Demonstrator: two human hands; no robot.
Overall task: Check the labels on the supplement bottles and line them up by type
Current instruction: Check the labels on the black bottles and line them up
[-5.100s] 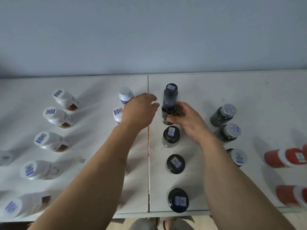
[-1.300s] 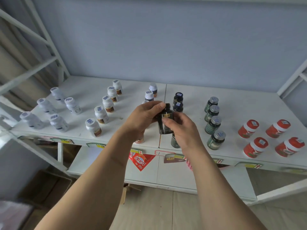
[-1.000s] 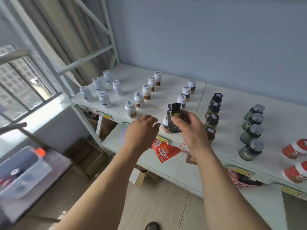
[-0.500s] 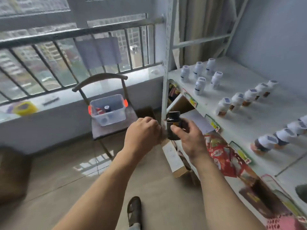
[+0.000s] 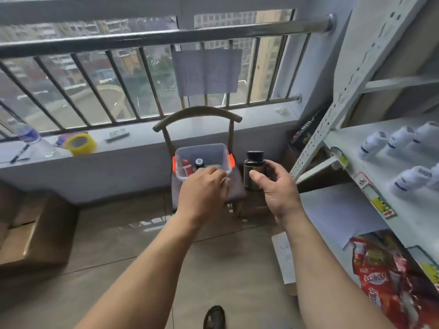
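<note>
Left hand (image 5: 204, 188) nearer bin (image 5: 202, 151), maybe empty

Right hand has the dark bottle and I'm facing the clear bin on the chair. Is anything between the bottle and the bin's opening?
Only the left hand: it hovers over the clear bin's near edge. The dark bottle, pinched in the right hand, is beside the bin's right side. The bin has no lid on.

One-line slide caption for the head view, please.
Right hand holds a dark supplement bottle while left hand reaches toward a clear bin on a chair.
</note>
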